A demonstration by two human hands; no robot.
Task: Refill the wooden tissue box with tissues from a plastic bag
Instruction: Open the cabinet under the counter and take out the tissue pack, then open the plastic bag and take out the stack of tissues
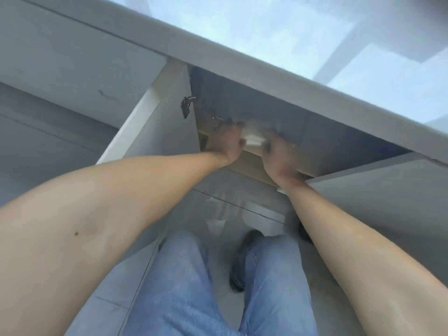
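Observation:
Both my arms reach into an open cabinet (254, 103) under a grey counter. My left hand (226, 141) and my right hand (278, 158) hold a pale whitish package (253, 139) between them, one hand on each end, at the front of the cabinet shelf (252, 168). The package is blurred, so I cannot tell whether it is the plastic bag of tissues. No wooden tissue box shows in the head view.
The cabinet door (157, 127) hangs open to the left, with a dark padlock (186, 106) on its edge. The glossy countertop (315, 40) juts out above. My legs in blue jeans (184, 287) and a dark shoe (242, 263) stand on the grey tiled floor.

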